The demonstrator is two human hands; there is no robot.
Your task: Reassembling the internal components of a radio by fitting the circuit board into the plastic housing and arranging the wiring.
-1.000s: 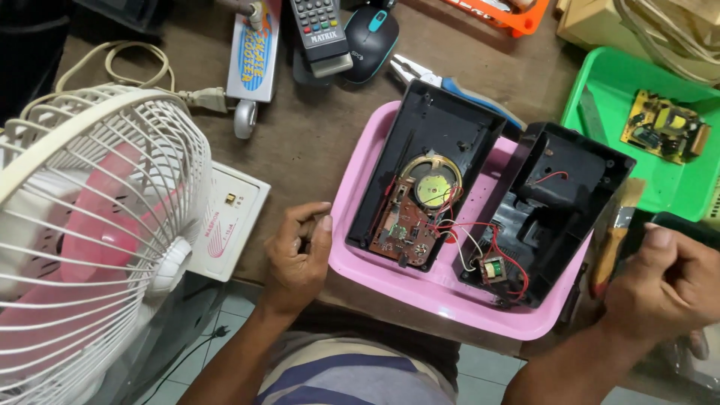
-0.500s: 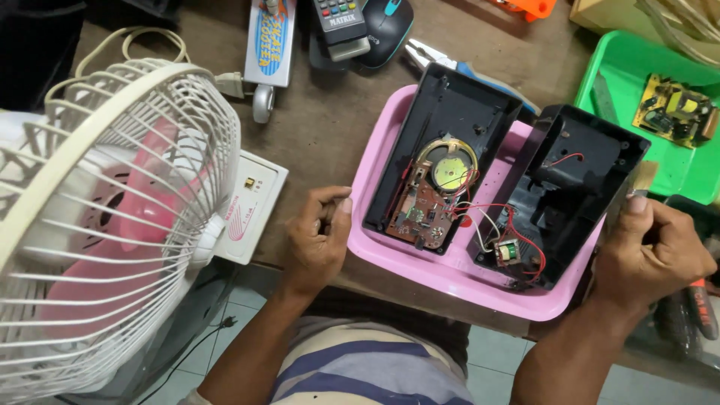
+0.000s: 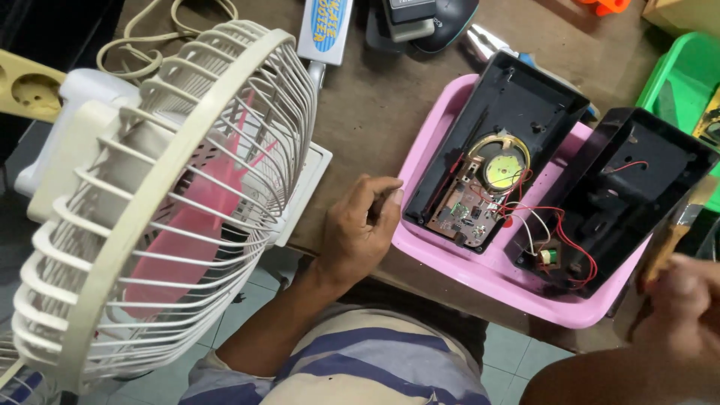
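Left hand: the left hand [image 3: 360,232] rests loosely curled on the desk [image 3: 375,105], fingers against the rim of the pink tray [image 3: 480,270], holding nothing.
Right hand: the right hand [image 3: 686,300] is blurred at the frame's edge, apparently closed round a brownish tool handle [image 3: 679,232]; the grip itself can't be made out.
Work: in the tray lies an opened black casing [image 3: 517,112] with speaker [image 3: 501,171] and circuit board [image 3: 469,216]; its other half [image 3: 637,180] leans beside it, joined by thin red wires [image 3: 570,240].
Nearby: a white caged fan [image 3: 157,217] fills the left.
Doing it well: probably steady the tray and keep those wires slack.
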